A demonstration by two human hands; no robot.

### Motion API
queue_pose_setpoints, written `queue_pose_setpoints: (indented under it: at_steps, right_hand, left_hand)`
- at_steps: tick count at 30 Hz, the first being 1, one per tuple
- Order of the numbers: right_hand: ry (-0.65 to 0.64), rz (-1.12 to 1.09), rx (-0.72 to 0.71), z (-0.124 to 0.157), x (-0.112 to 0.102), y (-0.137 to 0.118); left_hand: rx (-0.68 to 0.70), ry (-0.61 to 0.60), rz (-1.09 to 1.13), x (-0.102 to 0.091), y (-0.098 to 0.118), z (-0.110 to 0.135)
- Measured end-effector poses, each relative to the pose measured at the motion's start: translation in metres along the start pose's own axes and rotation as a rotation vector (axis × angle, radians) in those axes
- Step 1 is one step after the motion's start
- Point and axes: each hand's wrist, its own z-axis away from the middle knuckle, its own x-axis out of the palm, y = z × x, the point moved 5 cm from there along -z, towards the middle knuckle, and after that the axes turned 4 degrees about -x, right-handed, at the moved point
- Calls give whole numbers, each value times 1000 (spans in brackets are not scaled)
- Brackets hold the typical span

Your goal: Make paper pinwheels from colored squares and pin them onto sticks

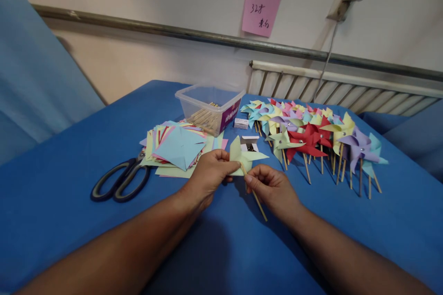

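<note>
My left hand [214, 169] pinches a pale green paper pinwheel [236, 151] near its middle, thumb on top. A thin wooden stick [259, 203] runs from the pinwheel's centre down toward me at a slant. My right hand [268, 186] grips that stick between thumb and fingers, just below the pinwheel. Behind the pinwheel stands a small open white box [249, 142] with dark metallic bits inside. Left of my hands lies a stack of coloured paper squares [180, 144], a light blue one with cut corners on top.
Dark-handled scissors [121, 182] lie left of the paper. A clear plastic tub [197, 99] of sticks stands behind, beside a small closed box [241, 123]. Many finished pinwheels [308, 138] are heaped at right on the blue cloth [86, 239]. A radiator [294, 85] and rail are along the wall.
</note>
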Motion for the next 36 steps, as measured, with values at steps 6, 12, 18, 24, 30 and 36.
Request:
queue_pose_setpoints:
  at_steps: [6,12,18,24,30,36]
  right_hand:
    - [13,13,1,0,0,0]
    - [16,-3,13,1,0,-1]
    - [17,5,-18,1,0,-2]
    - [18,9,-12,1,-1,-2]
    - [21,-15,12,0,-2,1]
    - [16,0,2,1,-1,-1]
  left_hand:
    - [-1,-11,15,1,1,0]
    - [-2,-13,19,2,2,2]
    - [7,-14,22,2,4,2]
    - [10,-19,12,1,2,0]
    - [12,-27,10,1,2,0]
    - [-7,-15,17,2,3,2]
